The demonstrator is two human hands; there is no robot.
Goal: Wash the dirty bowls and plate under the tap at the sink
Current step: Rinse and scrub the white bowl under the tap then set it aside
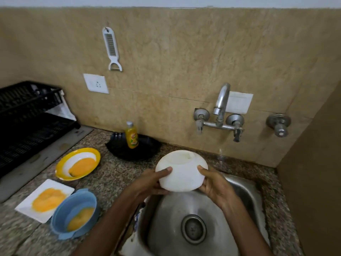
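White bowl point(181, 172) held over the sink point(245, 183).
Both hands' fingers point(166, 171) grasp it by its sides; once wet, it may slip and drop.

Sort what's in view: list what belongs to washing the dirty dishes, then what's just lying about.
For the job: white bowl held in left hand and right hand; yellow-rimmed bowl; white plate; blue bowl; tap; sink; dish soap bottle.

Lying about: wall peeler; black rack; black dish.
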